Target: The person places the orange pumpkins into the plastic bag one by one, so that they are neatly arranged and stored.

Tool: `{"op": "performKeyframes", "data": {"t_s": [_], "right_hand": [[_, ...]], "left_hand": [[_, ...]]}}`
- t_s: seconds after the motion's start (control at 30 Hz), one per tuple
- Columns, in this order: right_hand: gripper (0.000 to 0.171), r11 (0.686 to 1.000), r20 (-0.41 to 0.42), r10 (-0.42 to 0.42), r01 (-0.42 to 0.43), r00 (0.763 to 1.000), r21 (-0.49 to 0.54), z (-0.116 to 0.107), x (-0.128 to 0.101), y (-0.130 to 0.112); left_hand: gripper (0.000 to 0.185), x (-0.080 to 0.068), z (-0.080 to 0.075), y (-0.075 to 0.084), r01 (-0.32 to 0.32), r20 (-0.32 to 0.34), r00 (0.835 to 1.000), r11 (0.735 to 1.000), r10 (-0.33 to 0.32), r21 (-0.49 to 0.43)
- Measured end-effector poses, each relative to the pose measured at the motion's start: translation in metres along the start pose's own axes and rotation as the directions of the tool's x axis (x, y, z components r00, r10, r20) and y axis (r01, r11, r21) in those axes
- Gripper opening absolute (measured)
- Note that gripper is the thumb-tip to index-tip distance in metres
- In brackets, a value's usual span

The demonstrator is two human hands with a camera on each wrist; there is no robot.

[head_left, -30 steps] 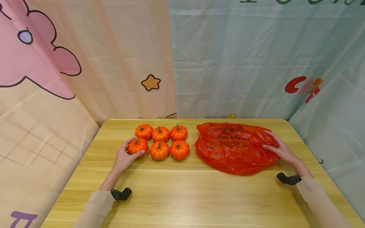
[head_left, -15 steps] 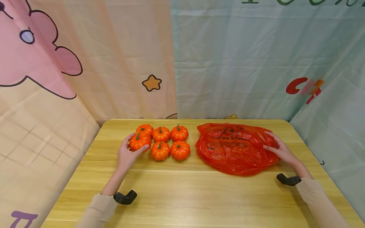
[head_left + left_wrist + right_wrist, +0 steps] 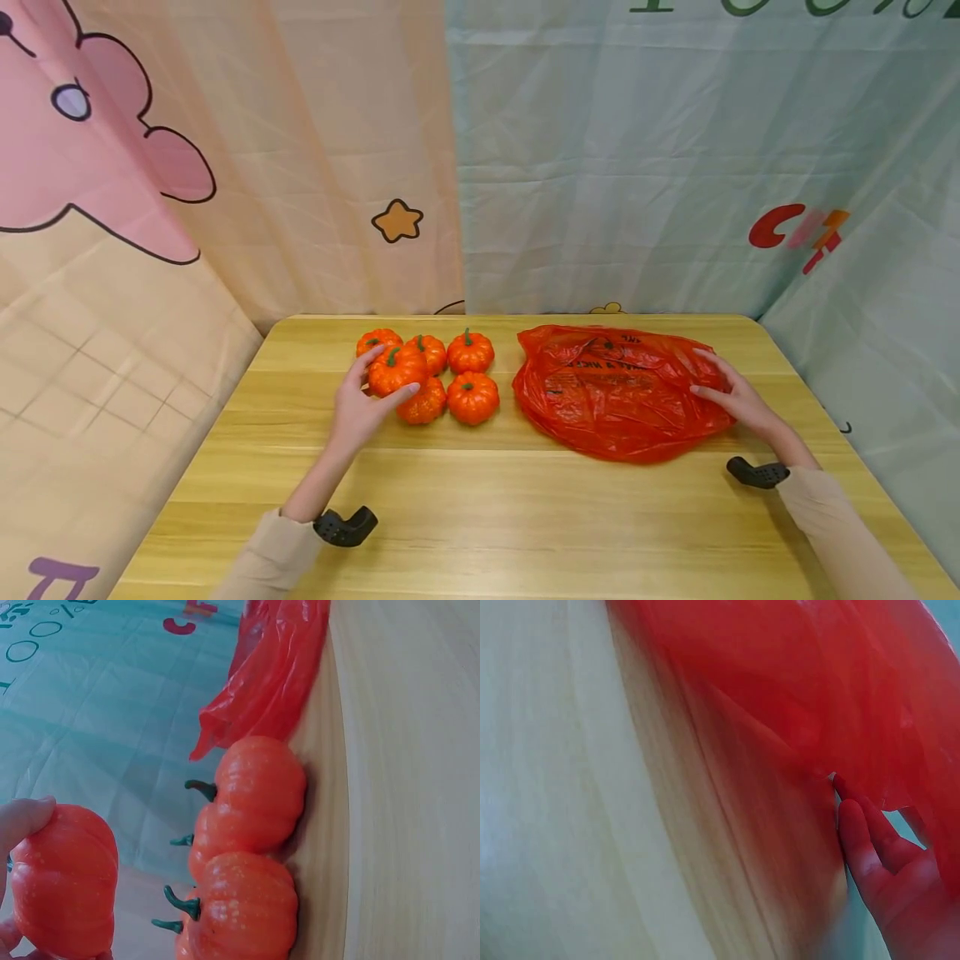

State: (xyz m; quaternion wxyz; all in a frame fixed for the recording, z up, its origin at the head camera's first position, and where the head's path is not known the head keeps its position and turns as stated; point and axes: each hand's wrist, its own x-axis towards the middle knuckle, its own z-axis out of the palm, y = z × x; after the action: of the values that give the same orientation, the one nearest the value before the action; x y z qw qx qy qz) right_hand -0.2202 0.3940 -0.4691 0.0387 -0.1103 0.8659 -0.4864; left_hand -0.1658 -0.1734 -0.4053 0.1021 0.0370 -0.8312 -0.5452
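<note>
Pumpkin shifted rightward, pinched between left fingers; right fingers spread, touching red bag

Pale wood-grain desk, rounded back corners, seam running side to side. Directly on it, left of centre: five orange pumpkins with green stems, grouped close, three in back row, two in front. Right of them, near but apart: red plastic bag, wrinkled, spread wide, dark print on top.
</note>
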Motion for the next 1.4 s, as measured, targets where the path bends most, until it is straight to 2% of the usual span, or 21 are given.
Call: {"op": "performKeyframes", "data": {"t_s": [0.4,0.63,0.77,1.13,1.4], "right_hand": [[0.071,0.998,0.028,0.067,-0.066,0.997,-0.020,-0.002,0.001,-0.002],[0.069,0.999,0.010,0.034,-0.034,0.999,-0.013,-0.001,0.001,-0.001],[0.068,1.000,0.010,0.028,-0.028,1.000,-0.010,-0.001,0.002,-0.002],[0.069,0.999,0.010,0.023,-0.023,1.000,-0.025,-0.002,0.002,0.000],[0.069,1.000,0.009,0.009,-0.009,1.000,-0.003,-0.002,0.000,-0.004]], "left_hand": [[0.078,0.000,0.031,0.028,-0.036,0.100,0.994,0.999,0.039,-0.034],[0.078,0.005,0.055,0.042,-0.068,0.148,0.986,0.996,0.076,-0.053],[0.076,0.008,0.069,0.049,-0.084,0.184,0.978,0.991,0.102,-0.099],[0.073,0.014,0.109,0.066,-0.139,0.242,0.956,0.981,0.169,-0.133],[0.073,0.018,0.137,0.075,-0.151,0.278,0.942,0.978,0.186,-0.143]]}}
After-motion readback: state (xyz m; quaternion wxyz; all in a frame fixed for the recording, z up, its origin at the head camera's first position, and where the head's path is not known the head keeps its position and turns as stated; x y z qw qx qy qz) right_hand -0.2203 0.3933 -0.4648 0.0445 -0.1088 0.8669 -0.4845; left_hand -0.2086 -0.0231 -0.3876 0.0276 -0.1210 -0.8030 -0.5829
